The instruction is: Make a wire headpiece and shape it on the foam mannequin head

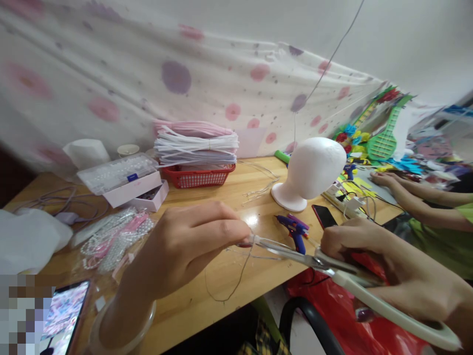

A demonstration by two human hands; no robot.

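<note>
My left hand (192,241) is closed in a pinch on a thin clear wire (236,281) that loops down over the table's front edge. My right hand (373,261) grips white-handled scissors (332,266), fingers wrapped through the handles. The scissor blades point left and meet the wire right at my left fingertips. Both hands hover over the front edge of the wooden table (229,276). A pale bangle (121,330) sits on my left wrist.
On the table: a blue glue gun (293,229), a white foam head (312,172), a dark phone (325,216), a red basket (199,175) with stacked strips, bead boxes (121,180), bagged beads (114,236). Another person's arms (410,195) rest at right. A lit phone (64,315) lies bottom left.
</note>
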